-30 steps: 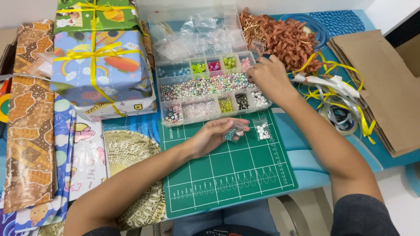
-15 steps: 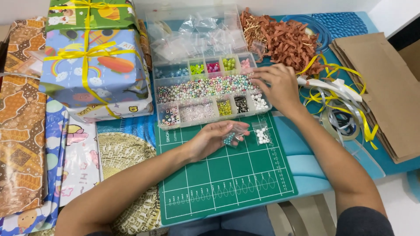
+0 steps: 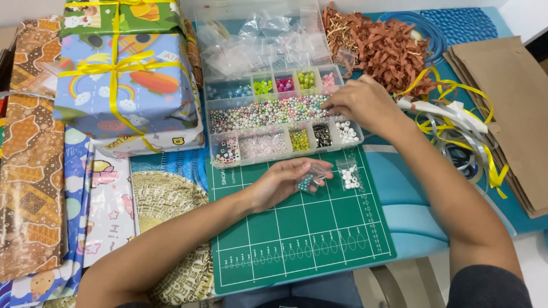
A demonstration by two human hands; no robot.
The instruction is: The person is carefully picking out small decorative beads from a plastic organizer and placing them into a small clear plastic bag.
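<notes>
My left hand [image 3: 282, 182] rests palm-up on a green cutting mat [image 3: 297, 234], its fingers holding a small clear bag of teal beads [image 3: 308, 181]. A second small bag of white beads [image 3: 349, 174] lies on the mat just to the right. My right hand [image 3: 361, 104] reaches into a clear compartmented bead box [image 3: 279, 122], fingertips pinched over the long row of pastel pearl beads [image 3: 265, 113]. What the fingertips hold is hidden. The box's raised lid [image 3: 260, 34] holds several empty little plastic bags.
Gift boxes wrapped in patterned paper with yellow ribbon [image 3: 123, 80] stand at the left, over flat wrapping sheets [image 3: 31, 148]. Brown paper shred [image 3: 388, 45], loose yellow and white ribbons [image 3: 451, 120] and brown paper bags [image 3: 508, 102] lie at the right. A woven gold mat [image 3: 165, 199] lies beside the cutting mat.
My right hand has moved left from the box's right end to the pearl bead row. My left hand has stayed on the mat with the small bag.
</notes>
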